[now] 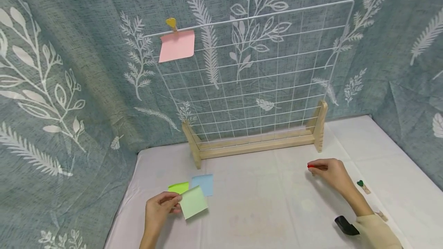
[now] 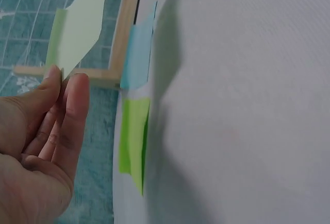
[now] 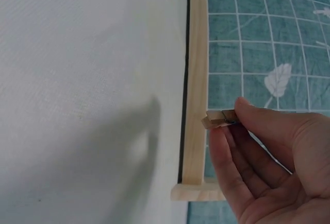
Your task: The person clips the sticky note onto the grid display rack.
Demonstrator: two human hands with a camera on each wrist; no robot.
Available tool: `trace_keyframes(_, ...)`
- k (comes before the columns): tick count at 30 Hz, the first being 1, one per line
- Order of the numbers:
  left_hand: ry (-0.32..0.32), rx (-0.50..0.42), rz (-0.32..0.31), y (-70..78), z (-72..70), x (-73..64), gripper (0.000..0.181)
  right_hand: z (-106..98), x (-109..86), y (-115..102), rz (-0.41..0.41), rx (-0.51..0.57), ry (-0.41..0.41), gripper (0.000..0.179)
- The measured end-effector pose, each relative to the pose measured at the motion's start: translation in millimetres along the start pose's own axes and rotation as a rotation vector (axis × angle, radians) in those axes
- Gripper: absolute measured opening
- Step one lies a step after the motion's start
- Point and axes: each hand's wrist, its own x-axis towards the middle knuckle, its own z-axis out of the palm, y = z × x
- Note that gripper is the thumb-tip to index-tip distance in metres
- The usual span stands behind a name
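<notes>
Between thumb and fingers, my left hand (image 1: pixel 160 209) pinches a pale green sticky note (image 1: pixel 194 202) by its edge, lifted above the table. Behind it on the table lie a bright green sticky note (image 1: pixel 178 188) and a blue sticky note (image 1: pixel 207 184). My right hand (image 1: pixel 330 174) holds a small wooden clothespin (image 3: pixel 220 118) between thumb and forefinger; its red end (image 1: pixel 310 166) shows in the head view. A pink sticky note (image 1: pixel 177 46) hangs at the top left of the white wire grid (image 1: pixel 257 76), under a clothespin with a yellow heart (image 1: pixel 171 22).
The grid stands in a wooden base (image 1: pixel 259 147) at the table's back. Right of my right forearm lie a clothespin with a green heart (image 1: pixel 363 186) and another clothespin (image 1: pixel 382 215). A black object (image 1: pixel 346 226) sits by my right sleeve. A patterned curtain (image 1: pixel 86 87) surrounds the table.
</notes>
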Motion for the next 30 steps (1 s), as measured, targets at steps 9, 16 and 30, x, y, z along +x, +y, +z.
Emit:
trace_keyframes(9,-0.086,-0.07,0.03,16.6,22.1,8.0,0.016,7.1,10.5,-7.9,-0.007,-0.024,-0.032,0.012)
trace_keyframes(16,-0.111,-0.05,0.015,31.3,34.7,12.0,0.012,8.7,20.3,-21.8,-0.037,-0.001,-0.037,0.012)
trace_keyframes(30,-0.125,-0.02,0.143,68.6,41.5,28.8,0.008,-7.3,48.7,-54.3,-0.114,-0.013,-0.003,0.015)
